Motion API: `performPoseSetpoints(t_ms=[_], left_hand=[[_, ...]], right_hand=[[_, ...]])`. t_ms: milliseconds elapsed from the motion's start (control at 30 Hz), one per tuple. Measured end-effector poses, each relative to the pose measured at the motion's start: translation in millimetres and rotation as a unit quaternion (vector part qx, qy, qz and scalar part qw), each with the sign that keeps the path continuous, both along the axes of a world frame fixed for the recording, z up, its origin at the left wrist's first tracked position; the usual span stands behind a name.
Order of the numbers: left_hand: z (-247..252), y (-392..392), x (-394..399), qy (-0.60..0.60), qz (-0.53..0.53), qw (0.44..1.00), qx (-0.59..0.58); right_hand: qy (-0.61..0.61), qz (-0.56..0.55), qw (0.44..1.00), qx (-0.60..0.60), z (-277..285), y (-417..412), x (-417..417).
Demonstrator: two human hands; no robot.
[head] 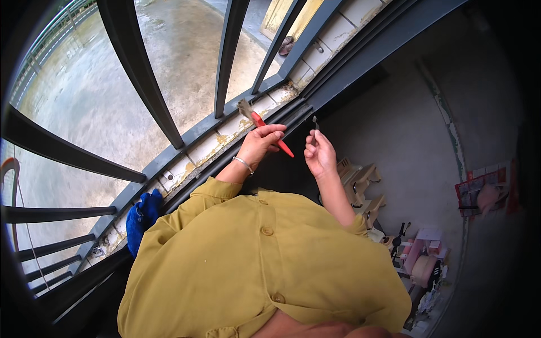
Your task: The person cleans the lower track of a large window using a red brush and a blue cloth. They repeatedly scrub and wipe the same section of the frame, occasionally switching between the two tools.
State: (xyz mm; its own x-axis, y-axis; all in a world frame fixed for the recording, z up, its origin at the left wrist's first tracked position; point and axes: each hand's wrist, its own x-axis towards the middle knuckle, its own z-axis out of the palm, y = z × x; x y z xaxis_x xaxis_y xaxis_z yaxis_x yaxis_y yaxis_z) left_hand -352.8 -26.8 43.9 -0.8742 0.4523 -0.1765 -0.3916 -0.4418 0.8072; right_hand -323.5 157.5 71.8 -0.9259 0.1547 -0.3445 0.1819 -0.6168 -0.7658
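My left hand (258, 145), a bangle at its wrist, holds a brush by its red handle (284, 148) over the dark window track. The brush's greyish bristles (244, 109) point up and left, over the tiled sill (230, 128) by the metal bars. To the right, my right hand (319, 154) is raised with its fingertips closed on a small dark thin tool (315, 122); a pale bit shows at its tip, and its kind is unclear. The window track (296, 113) runs diagonally behind both hands. Worn yellowish patches mark the sill's white tiles.
Dark metal window bars (226, 59) stand along the sill's outer side. A blue cloth (143, 217) lies on the sill at the lower left. Indoors at the right are a beige shelf-like object (359, 181) and a pink container (416, 251) among small items. Shoes (286, 45) lie outside.
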Motion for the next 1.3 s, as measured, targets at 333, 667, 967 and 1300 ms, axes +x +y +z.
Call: performPoseSetpoints(t_ms=[333,667,967,1300], left_hand=[[-1.0,0.9,-1.6,0.0,0.002,1.0,0.021],[0.7,-1.4,-2.7,-0.02,0.026,0.998,0.048],[-2.6,-0.8,-3.8,-0.027,0.009,0.999,0.035],[-1.4,-0.9,-3.3,-0.013,0.009,1.0,0.026]], right_hand=[[-0.043,0.001,0.998,-0.046,-17.3,-32.5,-41.8],[-0.068,-0.126,0.986,-0.08,-28.6,-44.2,-80.9],[-0.064,-0.129,0.989,0.04,-38.2,-32.8,-98.0],[-0.05,-0.118,0.987,0.095,-33.0,-42.3,-87.9]])
